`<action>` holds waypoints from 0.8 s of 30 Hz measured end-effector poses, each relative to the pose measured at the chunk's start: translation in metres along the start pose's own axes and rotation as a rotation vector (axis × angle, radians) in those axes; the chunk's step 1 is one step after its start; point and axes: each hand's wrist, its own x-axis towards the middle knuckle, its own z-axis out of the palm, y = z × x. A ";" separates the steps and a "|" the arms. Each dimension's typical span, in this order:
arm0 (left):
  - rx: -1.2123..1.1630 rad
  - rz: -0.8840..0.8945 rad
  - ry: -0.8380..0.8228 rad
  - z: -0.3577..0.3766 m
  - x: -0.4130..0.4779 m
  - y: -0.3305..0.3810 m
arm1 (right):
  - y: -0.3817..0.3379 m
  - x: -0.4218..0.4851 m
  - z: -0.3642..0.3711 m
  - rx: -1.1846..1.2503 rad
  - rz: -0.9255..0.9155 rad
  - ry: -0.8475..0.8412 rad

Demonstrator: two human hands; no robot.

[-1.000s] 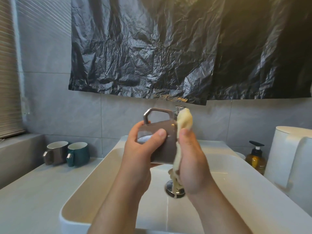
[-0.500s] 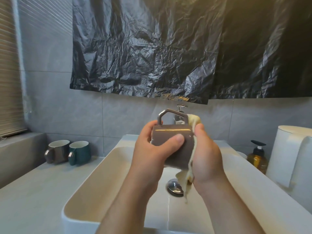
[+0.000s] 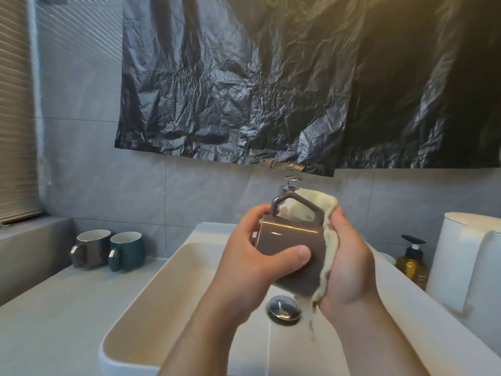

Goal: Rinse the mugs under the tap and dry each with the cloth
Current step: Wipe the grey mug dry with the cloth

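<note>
- Your left hand (image 3: pixel 252 256) grips the held mug (image 3: pixel 292 245): the thumb lies across the near wall and the fingers curl round the far side.
- Your right hand (image 3: pixel 349 270) holds the cloth (image 3: pixel 329 256), fingers curled over it, and presses it against the mug's right end.
- The held mug lies on its side, tilted, handle uppermost, between both hands. Which end is the mouth cannot be told.
- The cloth wraps the right end, rises behind the handle, and a tail hangs below your right palm.
- The mug sits in the air over the sink (image 3: pixel 151 294), above the drain (image 3: pixel 284 308) and in front of the tap (image 3: pixel 290 184), which shows just above the handle.
- Open room: the bowl spreads to the left of your left forearm; the counter (image 3: pixel 54 308) extends left of the sink's rim.
- At the counter's far end, by the wall, stand a second brown mug (image 3: pixel 90 248) and a green mug (image 3: pixel 126 249), touching or nearly so, well apart from your hands.
- Right of the sink's rim stands a soap bottle (image 3: pixel 412 263), just beside a white unit (image 3: pixel 466 253).
- The lower edge of a black sheet (image 3: pixel 271 90) hangs above the tap.
</note>
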 end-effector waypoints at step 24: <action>-0.206 -0.154 0.111 0.007 0.004 -0.007 | 0.009 0.010 -0.002 -0.202 -0.289 -0.036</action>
